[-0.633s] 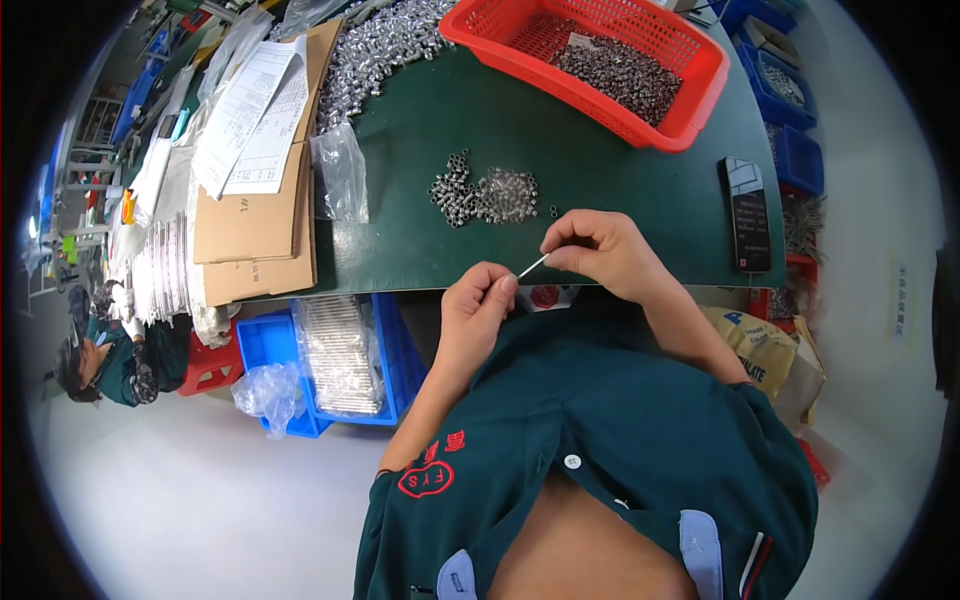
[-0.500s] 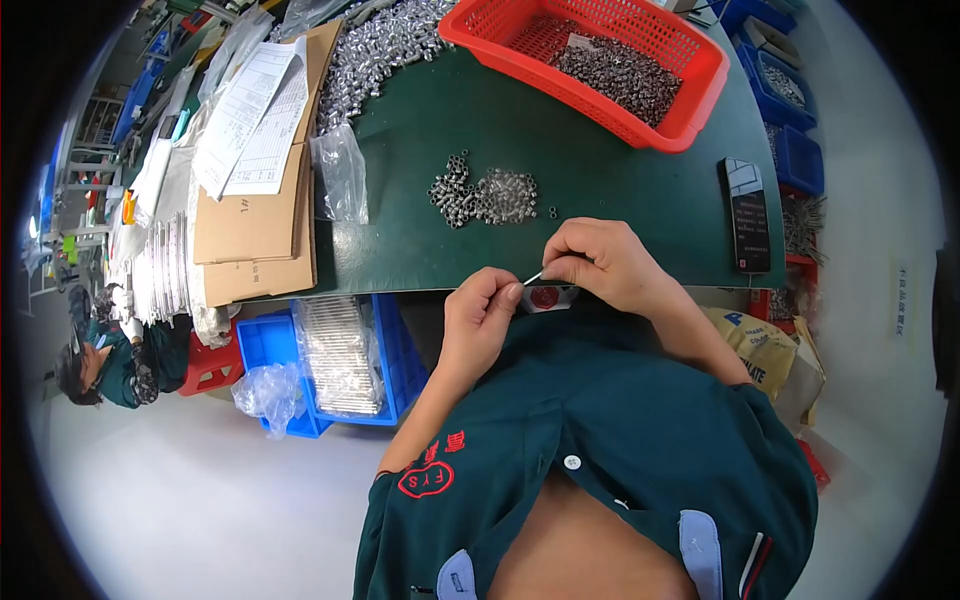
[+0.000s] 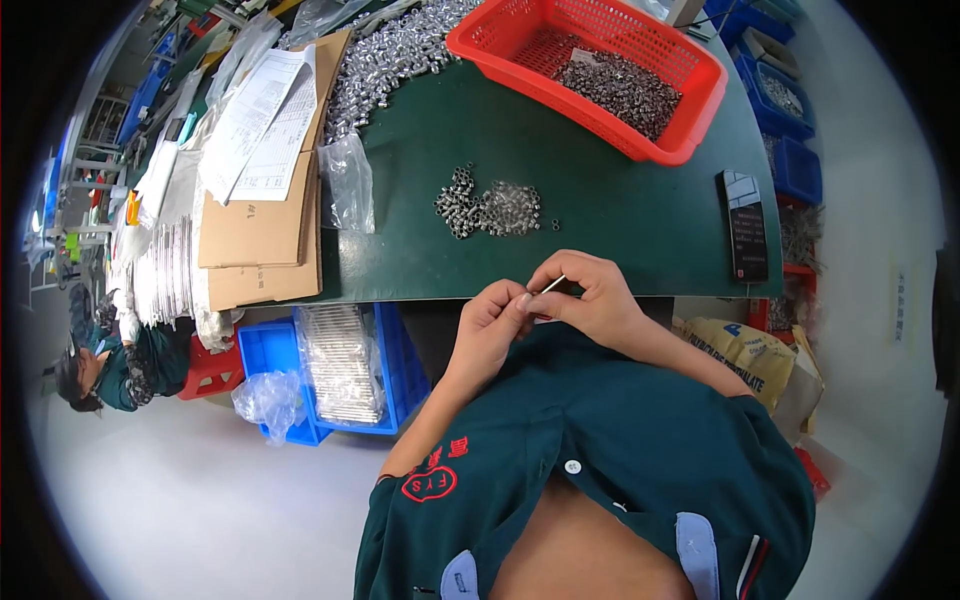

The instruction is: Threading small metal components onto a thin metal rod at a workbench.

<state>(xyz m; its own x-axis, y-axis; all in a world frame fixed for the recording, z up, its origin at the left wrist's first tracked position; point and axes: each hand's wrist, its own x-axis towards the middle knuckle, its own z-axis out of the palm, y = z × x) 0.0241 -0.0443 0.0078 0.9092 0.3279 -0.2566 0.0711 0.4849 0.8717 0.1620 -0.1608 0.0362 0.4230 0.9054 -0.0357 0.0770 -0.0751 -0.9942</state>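
Just off the table's front edge, my two hands meet with their fingertips touching. My right hand (image 3: 592,298) pinches a thin metal rod (image 3: 553,284), which slants between thumb and forefinger. Thumb and forefinger of my left hand (image 3: 492,322) are pressed together at the rod's lower end; what they hold there is too small to make out. Beyond them on the green table (image 3: 400,265) lie two touching heaps of small metal rings, a darker heap (image 3: 457,208) on the left and a paler heap (image 3: 511,208) on the right. A loose ring (image 3: 556,225) sits beside them.
A red basket (image 3: 690,145) holding many small metal parts stands at the back. Left are a clear bag (image 3: 346,185), cardboard (image 3: 250,235) under papers (image 3: 262,130), and metal sleeves (image 3: 400,50). A phone (image 3: 745,225) lies right. Below left is a blue crate (image 3: 400,370); a co-worker (image 3: 130,360) sits far left.
My hands have come closer together, and less rod shows between them. The rod now lies across my right fingers. The view has shifted slightly.
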